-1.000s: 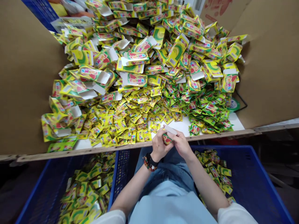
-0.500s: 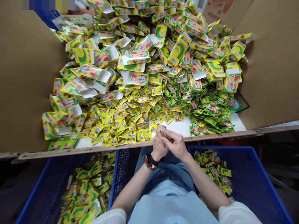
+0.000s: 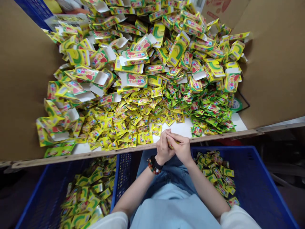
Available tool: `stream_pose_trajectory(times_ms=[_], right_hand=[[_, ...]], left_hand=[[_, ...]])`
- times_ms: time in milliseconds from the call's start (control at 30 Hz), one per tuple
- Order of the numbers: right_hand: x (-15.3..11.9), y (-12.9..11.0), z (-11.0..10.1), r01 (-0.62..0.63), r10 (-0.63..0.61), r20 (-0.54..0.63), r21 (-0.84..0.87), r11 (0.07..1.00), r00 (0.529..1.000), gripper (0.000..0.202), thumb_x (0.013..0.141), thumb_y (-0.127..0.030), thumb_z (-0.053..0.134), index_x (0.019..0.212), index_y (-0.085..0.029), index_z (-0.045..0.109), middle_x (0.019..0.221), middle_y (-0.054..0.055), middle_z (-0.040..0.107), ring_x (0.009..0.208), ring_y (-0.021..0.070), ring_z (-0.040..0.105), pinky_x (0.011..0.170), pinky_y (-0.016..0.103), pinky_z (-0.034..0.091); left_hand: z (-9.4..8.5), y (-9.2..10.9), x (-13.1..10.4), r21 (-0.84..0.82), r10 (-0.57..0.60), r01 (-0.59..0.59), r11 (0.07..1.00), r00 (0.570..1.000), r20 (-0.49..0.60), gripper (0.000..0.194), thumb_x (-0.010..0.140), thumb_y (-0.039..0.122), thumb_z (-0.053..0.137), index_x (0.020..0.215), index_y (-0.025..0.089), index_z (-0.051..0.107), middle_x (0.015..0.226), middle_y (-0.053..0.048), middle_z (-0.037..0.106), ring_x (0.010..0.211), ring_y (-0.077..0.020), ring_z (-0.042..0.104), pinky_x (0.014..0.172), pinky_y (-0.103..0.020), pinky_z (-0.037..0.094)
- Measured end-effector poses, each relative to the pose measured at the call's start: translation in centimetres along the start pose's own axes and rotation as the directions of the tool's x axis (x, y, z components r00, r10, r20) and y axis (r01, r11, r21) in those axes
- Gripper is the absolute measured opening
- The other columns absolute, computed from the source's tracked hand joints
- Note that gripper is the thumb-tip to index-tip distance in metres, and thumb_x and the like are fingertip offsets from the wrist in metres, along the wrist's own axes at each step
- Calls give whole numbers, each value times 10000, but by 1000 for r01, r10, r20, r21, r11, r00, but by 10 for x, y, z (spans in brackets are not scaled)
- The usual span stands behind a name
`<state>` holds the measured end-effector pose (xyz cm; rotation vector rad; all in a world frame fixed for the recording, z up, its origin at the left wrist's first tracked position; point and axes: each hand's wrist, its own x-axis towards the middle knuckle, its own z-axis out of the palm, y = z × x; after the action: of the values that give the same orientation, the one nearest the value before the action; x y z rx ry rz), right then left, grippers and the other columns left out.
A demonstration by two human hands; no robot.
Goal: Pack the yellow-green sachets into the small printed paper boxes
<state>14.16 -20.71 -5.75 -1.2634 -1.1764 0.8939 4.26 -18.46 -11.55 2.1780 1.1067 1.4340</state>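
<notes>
My left hand (image 3: 164,147) and my right hand (image 3: 181,148) meet at the table's front edge, fingers closed round a small yellow box (image 3: 172,144) that is mostly hidden between them. Just beyond lie yellow sachets (image 3: 120,127), spread over the left and middle of the white surface. Green sachets (image 3: 212,111) form a heap to the right. Behind both rises a large pile of yellow and green boxes (image 3: 135,81), many with white flaps standing open.
Cardboard walls (image 3: 274,63) flank the pile. Below the wooden table edge (image 3: 90,155), a blue crate (image 3: 54,190) on the left and another blue crate (image 3: 250,178) on the right hold finished-looking closed boxes. A green round object (image 3: 236,105) sits at the right wall.
My fingers have closed further over the small box, covering more of it. The camera view has shifted slightly, so the pile appears further left.
</notes>
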Motion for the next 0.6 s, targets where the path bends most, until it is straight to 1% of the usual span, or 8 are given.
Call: stream_pose_trajectory(times_ms=[67, 200, 300, 400, 467, 500, 533, 600], right_hand=[[1, 0, 4, 70, -70, 16, -3, 998, 997, 206, 847, -247, 640, 986, -281, 788, 1040, 28, 778, 958, 233, 743, 948, 419, 581], [0, 5, 13, 114, -114, 28, -4, 994, 993, 227, 836, -225, 627, 980, -287, 792, 1023, 40, 779, 966, 231, 741, 913, 398, 600], [-6, 7, 6, 206, -191, 152, -90, 974, 970, 284, 868, -231, 573, 1059, -317, 766, 1142, 31, 745, 1082, 234, 704, 941, 400, 584], [-19, 3, -34, 261, -204, 214, -284, 923, 955, 336, 903, -231, 520, 1154, -314, 727, 1204, 38, 722, 1148, 239, 673, 974, 410, 561], [-28, -1, -75, 201, -143, 152, -510, 836, 978, 336, 889, -244, 550, 1172, -298, 723, 1200, 70, 723, 1128, 270, 679, 982, 447, 543], [-31, -1, -95, 147, -107, 101, -627, 765, 989, 306, 872, -254, 583, 1127, -306, 744, 1156, 80, 740, 1076, 288, 696, 951, 465, 548], [-30, 0, -110, 101, -87, 56, -714, 693, 995, 260, 842, -285, 636, 1066, -312, 766, 1127, 90, 747, 1046, 311, 698, 913, 482, 552], [-17, 5, -119, 107, -83, 71, -774, 624, 994, 226, 793, -354, 710, 1002, -303, 778, 1138, 103, 737, 1084, 347, 662, 892, 504, 534]], left_hand=[[-1, 0, 1, -18, -14, 13, 1000, 1000, -20, 544, 901, 295, 508, 1403, 182, 330, 1280, -189, 541, 1247, -310, 542, 1006, -516, 517], [-3, 2, -2, -50, -14, 14, 999, 1000, -9, 589, 912, 322, 500, 1446, 213, 275, 1371, -190, 483, 1313, -334, 490, 1048, -574, 471], [-7, 5, -4, -70, -48, 48, 996, 999, 1, 585, 948, 302, 438, 1483, 227, 214, 1426, -198, 440, 1354, -336, 449, 1075, -582, 434], [-23, 4, 7, -38, 33, -25, 999, 978, 207, 727, 903, 445, 535, 1503, 195, 208, 1460, -207, 404, 1366, -355, 411, 1068, -574, 426], [-41, -2, 26, 54, 45, -68, 996, 933, 356, 744, 830, 518, 634, 1445, 200, 361, 1415, -184, 465, 1296, -350, 453, 1044, -554, 435], [-50, -8, 37, 136, 0, -54, 989, 930, 367, 643, 827, 500, 652, 1369, 208, 467, 1351, -163, 525, 1235, -333, 487, 1028, -537, 440], [-59, -15, 50, 238, -68, -11, 971, 944, 322, 489, 854, 450, 636, 1271, 207, 557, 1258, -143, 582, 1166, -312, 517, 1001, -514, 449], [-72, -30, 77, 450, -217, 132, 883, 965, 144, 263, 899, 332, 578, 1103, 179, 645, 1079, -133, 634, 1058, -300, 538, 923, -474, 469]])
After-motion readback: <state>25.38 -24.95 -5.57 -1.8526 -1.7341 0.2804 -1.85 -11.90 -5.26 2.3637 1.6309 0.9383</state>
